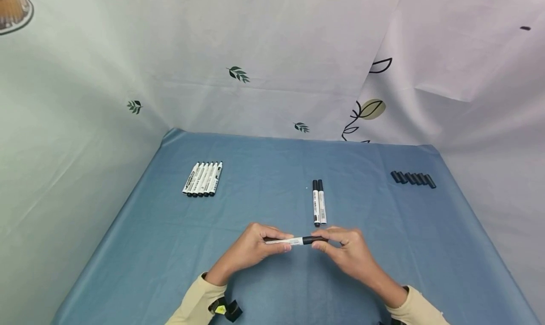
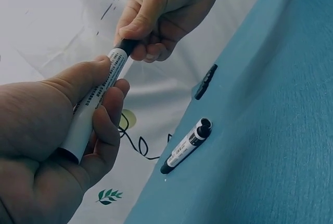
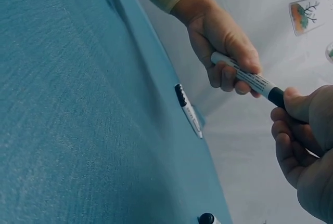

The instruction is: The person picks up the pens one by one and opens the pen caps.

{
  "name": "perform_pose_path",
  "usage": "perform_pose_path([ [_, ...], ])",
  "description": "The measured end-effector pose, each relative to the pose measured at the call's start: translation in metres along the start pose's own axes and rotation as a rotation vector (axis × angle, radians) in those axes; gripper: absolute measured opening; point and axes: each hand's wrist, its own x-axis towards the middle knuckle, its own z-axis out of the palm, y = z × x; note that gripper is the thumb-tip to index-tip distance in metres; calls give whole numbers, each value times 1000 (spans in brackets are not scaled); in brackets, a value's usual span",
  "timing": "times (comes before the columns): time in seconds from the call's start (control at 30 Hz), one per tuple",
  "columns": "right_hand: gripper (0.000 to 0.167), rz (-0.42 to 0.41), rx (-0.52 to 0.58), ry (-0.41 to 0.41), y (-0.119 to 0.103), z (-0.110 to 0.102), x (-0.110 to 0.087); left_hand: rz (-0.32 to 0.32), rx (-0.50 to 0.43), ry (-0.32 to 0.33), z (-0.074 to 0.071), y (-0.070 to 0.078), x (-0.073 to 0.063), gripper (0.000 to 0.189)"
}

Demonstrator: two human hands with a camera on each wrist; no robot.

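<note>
A white marker (image 1: 295, 241) with a black cap (image 1: 307, 240) is held level above the near middle of the cloth. My left hand (image 1: 254, 244) grips its white barrel between thumb and curled fingers. At the other end, my right hand (image 1: 350, 250) pinches the black cap. In the left wrist view, small print runs along the barrel (image 2: 115, 64), and the cap is seated against it. Just beyond my right fingers, two capped markers (image 1: 319, 203) lie side by side on the cloth.
Blue cloth (image 1: 264, 173) covers the table. Several white markers (image 1: 202, 179) lie in a row at the back left, with no caps on their far ends. Several loose black caps (image 1: 413, 178) are lined up at the back right. Pale patterned fabric (image 1: 276, 46) hangs around the table.
</note>
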Motion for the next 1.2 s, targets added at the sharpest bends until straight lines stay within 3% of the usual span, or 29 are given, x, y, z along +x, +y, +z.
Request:
perform_pose_path([
  [0.3, 25, -68, -2, 26, -1, 0, 0, -8, -7, -3, 0, -1, -1, 18],
  [0.6, 26, -56, 19, 10, 2, 1, -1, -11, -55, -4, 3, -2, -1, 19],
  [0.83, 29, -140, 25, 25, 4, -2, 2, -6, -108, -35, 3, -1, -1, 21],
  [1.0, 35, -186, 34, 87, 2, -10, 5, 7, -133, 17, 1, 1, -6, 20],
  [1.1, 33, -162, 22, 77, 0, -15, 5, 17, -127, 50, 0, 6, -8, 21],
  [1.2, 32, -140, -4, 62, -2, -20, 5, 19, -116, 42, 0, 6, -9, 21],
])
